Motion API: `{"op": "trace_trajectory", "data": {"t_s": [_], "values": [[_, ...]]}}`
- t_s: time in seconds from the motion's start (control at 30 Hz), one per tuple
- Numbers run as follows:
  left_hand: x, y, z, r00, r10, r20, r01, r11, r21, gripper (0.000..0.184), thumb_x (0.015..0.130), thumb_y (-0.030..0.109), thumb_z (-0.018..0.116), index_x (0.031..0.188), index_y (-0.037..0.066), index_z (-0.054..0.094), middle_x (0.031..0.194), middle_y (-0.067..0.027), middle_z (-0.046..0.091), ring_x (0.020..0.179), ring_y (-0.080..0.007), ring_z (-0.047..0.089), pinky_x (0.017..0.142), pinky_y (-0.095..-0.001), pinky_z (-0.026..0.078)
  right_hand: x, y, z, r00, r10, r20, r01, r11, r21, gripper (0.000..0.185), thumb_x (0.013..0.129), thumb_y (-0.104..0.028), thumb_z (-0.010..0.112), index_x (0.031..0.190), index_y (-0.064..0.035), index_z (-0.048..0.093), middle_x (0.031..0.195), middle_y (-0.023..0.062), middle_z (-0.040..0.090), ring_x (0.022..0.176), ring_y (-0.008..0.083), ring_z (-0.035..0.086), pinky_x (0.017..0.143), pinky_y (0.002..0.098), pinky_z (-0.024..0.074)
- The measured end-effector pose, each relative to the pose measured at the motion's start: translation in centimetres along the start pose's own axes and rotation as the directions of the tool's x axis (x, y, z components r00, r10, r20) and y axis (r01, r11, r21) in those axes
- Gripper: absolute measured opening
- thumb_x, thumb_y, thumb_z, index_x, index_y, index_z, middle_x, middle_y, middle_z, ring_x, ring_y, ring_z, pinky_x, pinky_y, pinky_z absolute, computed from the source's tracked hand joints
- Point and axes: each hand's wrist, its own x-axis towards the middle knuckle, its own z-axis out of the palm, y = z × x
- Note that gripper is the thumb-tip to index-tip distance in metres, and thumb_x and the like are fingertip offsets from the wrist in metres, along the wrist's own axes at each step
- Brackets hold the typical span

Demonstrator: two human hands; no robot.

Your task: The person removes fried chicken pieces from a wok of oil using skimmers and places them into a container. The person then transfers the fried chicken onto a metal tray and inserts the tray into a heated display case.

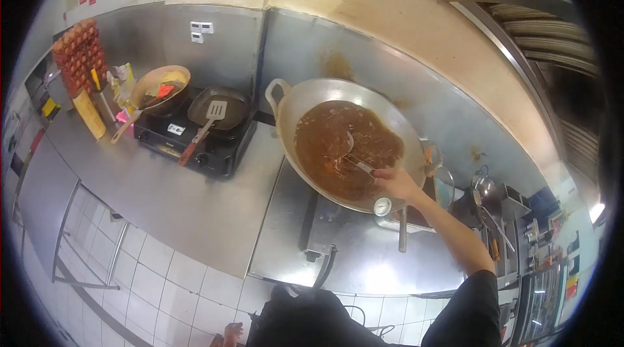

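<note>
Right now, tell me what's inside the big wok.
The wok holds brown liquid, with a utensil in the right hand dipping into it. Whatever lies deeper is covered by the murky liquid and cannot be seen.

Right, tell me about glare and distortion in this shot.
Head view: white glare on the steel worktop below the wok; head view: fisheye bowing of the hood and backsplash, with dark rounded corners; head view: far-right light blown out.

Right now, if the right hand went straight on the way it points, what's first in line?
Probably the brown liquid in the wok, alongside the utensil the right hand holds; its height above the surface is unclear.
</note>
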Motion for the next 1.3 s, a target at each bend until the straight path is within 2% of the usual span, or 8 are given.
{"op": "trace_trajectory", "data": {"t_s": [0.2, 0.4, 0.63, 0.7, 0.83, 0.9, 0.97, 1.3], "values": [[-1.8, -1.5, 3.9, 0.715, 0.246, -0.654, 0.212, 0.816, 0.538, 0.021, 0.094, 0.025, 0.053, 0.108, 0.013, 0.061, 0.094, -0.0062, 0.065, 0.077, -0.0182, 0.062, 0.06, -0.032, 0.047, 0.0, -3.0, 0.8, 0.923, 0.305, 0.234, -0.385, 0.741, 0.55, 0.037, 0.092, -0.017, 0.064, 0.126, -0.0002, 0.063, 0.083, 0.0027, 0.067, 0.064, 0.009, 0.056, 0.057, 0.0261, 0.0461], [-0.6, -3.5, -0.4, 0.528, 0.754, 0.391, -0.358, -0.22, 0.908, 0.03, 0.095, 0.011, 0.052, 0.122, 0.006, 0.062, 0.113, -0.0064, 0.068, 0.096, -0.0205, 0.065, 0.081, -0.0347, 0.055, -1.8, -4.3, 1.1, 0.981, 0.146, 0.13, -0.195, 0.755, 0.626, 0.03, 0.095, -0.017, 0.06, 0.121, -0.002, 0.065, 0.089, 0.0018, 0.066, 0.071, 0.0081, 0.056, 0.062, 0.0246, 0.0455], [-0.1, -0.9, 4.2, 0.625, 0.779, -0.055, 0.219, -0.107, 0.97, 0.034, 0.099, 0.033, 0.047, 0.112, 0.011, 0.07, 0.105, -0.0116, 0.069, 0.103, -0.034, 0.062, 0.089, -0.0459, 0.05, 0.7, -1.8, 0.4, 0.958, 0.216, 0.19, -0.284, 0.806, 0.519, 0.062, 0.086, -0.039, 0.073, 0.135, -0.0046, 0.057, 0.121, 0.0188, 0.066, 0.114, 0.0239, 0.061, 0.099, 0.0355, 0.0482], [-0.9, -0.6, 5.0, 0.685, 0.72, -0.107, 0.255, -0.099, 0.962, 0.031, 0.098, 0.031, 0.049, 0.111, 0.012, 0.07, 0.105, -0.012, 0.069, 0.103, -0.034, 0.062, 0.089, -0.046, 0.049, 0.7, 0.2, 1.1, 0.907, -0.331, -0.261, 0.418, 0.791, 0.448, 0.046, 0.092, -0.034, 0.068, 0.124, -0.0022, 0.065, 0.072, 0.0072, 0.064, 0.057, 0.0163, 0.057, 0.051, 0.0318, 0.0483], [-3.1, -1.8, 5.5, 0.638, 0.766, 0.08, 0.076, -0.166, 0.983, 0.028, 0.096, 0.031, 0.055, 0.108, 0.011, 0.071, 0.09, -0.011, 0.07, 0.09, -0.0287, 0.066, 0.078, -0.0424, 0.053, -0.9, -1.7, -2.0, 0.993, 0.117, -0.017, -0.073, 0.714, 0.696, 0.033, 0.096, -0.011, 0.054, 0.125, 0.0036, 0.061, 0.092, 0.0011, 0.065, 0.073, 0.0079, 0.056, 0.063, 0.0224, 0.0442], [-2.3, -0.3, 3.9, 0.715, 0.347, -0.607, 0.168, 0.757, 0.631, 0.031, 0.094, 0.027, 0.061, 0.119, 0.01, 0.065, 0.096, -0.0083, 0.069, 0.083, -0.0204, 0.065, 0.073, -0.0401, 0.054, -1.8, -1.6, -2.4, 0.971, 0.211, -0.112, -0.097, 0.777, 0.623, 0.034, 0.093, -0.013, 0.06, 0.124, -0.0011, 0.065, 0.077, -0.0043, 0.061, 0.059, 0.0035, 0.046, 0.051, 0.0208, 0.0338], [-3.8, 0.8, 7.7, 0.602, 0.342, -0.722, 0.281, 0.755, 0.592, 0.03, 0.093, 0.027, 0.062, 0.116, 0.009, 0.066, 0.092, -0.0075, 0.069, 0.077, -0.0187, 0.063, 0.067, -0.0377, 0.053, -3.0, -2.0, -4.5, 0.971, 0.218, -0.096, -0.117, 0.787, 0.606, 0.036, 0.091, -0.013, 0.063, 0.124, 0.0006, 0.064, 0.075, -0.0027, 0.06, 0.063, 0.0047, 0.05, 0.053, 0.0224, 0.0372], [0.1, 1.5, 1.2, 0.824, 0.436, -0.361, -0.111, 0.749, 0.653, 0.032, 0.093, 0.026, 0.06, 0.119, 0.006, 0.063, 0.092, -0.0094, 0.07, 0.076, -0.0213, 0.067, 0.061, -0.0382, 0.053, -8.0, 0.3, -6.7, 0.906, 0.334, -0.26, -0.235, 0.908, 0.347, 0.036, 0.087, -0.015, 0.065, 0.121, -0.0038, 0.068, 0.074, 0.0069, 0.065, 0.055, 0.0114, 0.052, 0.053, 0.03, 0.0433]]}}
